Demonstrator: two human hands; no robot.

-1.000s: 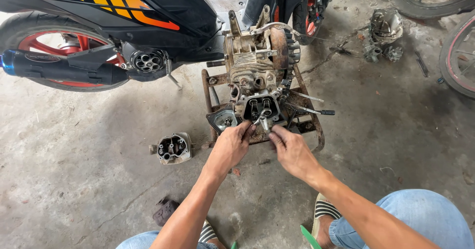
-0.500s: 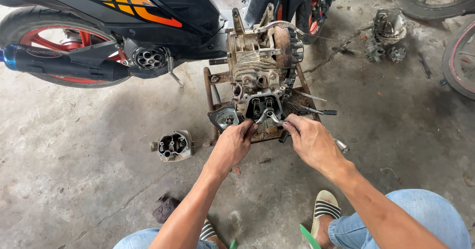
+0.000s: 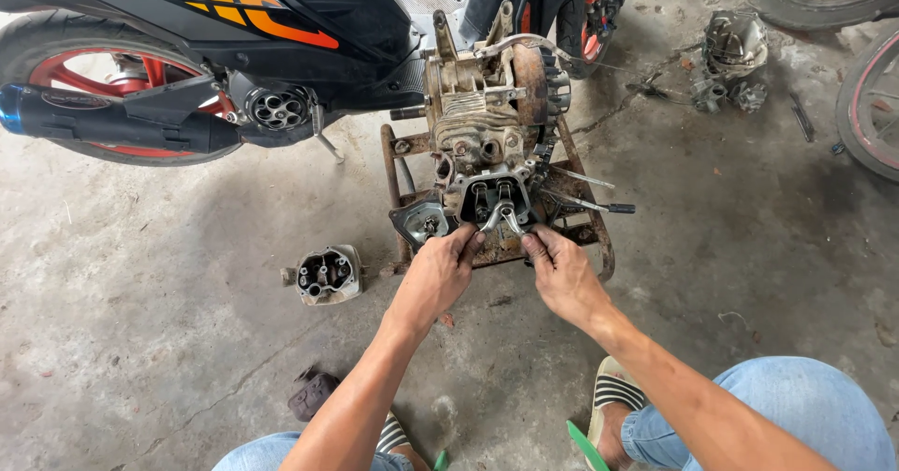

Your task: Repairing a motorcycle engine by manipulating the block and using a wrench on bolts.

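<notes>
While the left hand [image 3: 434, 274] and right hand [image 3: 560, 272] pinch at the engine's open cylinder head [image 3: 496, 200] (fingertips touching it), a loose cover [image 3: 327, 273] lies left of them.

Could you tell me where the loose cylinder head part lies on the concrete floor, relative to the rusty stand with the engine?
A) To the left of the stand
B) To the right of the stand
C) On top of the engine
A: the loose cylinder head part lies on the floor left of the rusty stand, beyond the left hand.
</notes>
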